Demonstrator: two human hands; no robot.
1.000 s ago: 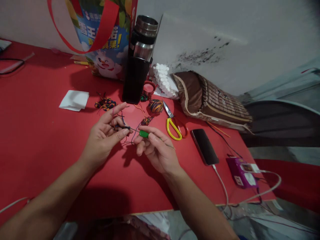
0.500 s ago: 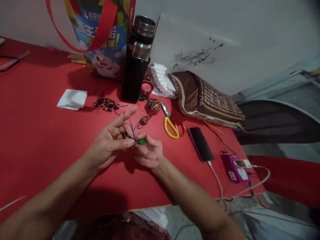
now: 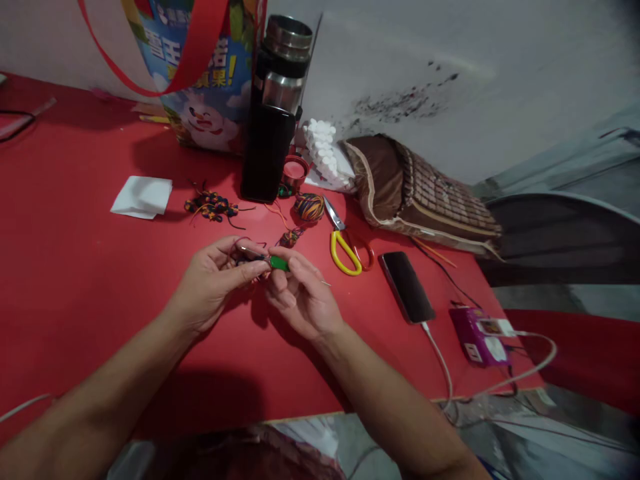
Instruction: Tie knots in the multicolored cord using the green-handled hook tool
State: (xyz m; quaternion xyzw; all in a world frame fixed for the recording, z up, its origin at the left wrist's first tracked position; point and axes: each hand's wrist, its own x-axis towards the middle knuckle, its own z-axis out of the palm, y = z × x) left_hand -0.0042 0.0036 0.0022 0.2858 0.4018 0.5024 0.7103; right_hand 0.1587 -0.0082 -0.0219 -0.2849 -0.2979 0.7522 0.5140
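Both hands meet above the red table (image 3: 100, 287). In my right hand (image 3: 307, 293) is a crochet hook with a green handle (image 3: 279, 263), held between thumb and fingers. Its thin metal shaft runs toward my left hand (image 3: 215, 280). My left thumb and fingers pinch a small piece of dark multicoloured yarn work (image 3: 243, 259), mostly hidden by the fingers. A loop of yarn curves over the left fingertips. Just beyond the hands lie a small tangle of yarn (image 3: 290, 238) and a multicoloured yarn ball (image 3: 309, 207).
Scissors with yellow handles (image 3: 346, 255) lie right of the yarn. A charging phone (image 3: 407, 287) and a purple box (image 3: 480, 337) are farther right. Behind stand a black phone (image 3: 269, 155), a steel flask (image 3: 286, 60) and a printed bag (image 3: 210, 123). Knotted yarn pieces (image 3: 213, 205) lie left.
My left index finger, raised with yarn over it before, has curled down. Both hands have risen slightly in view, and more of the green handle shows. The view has shifted a little.
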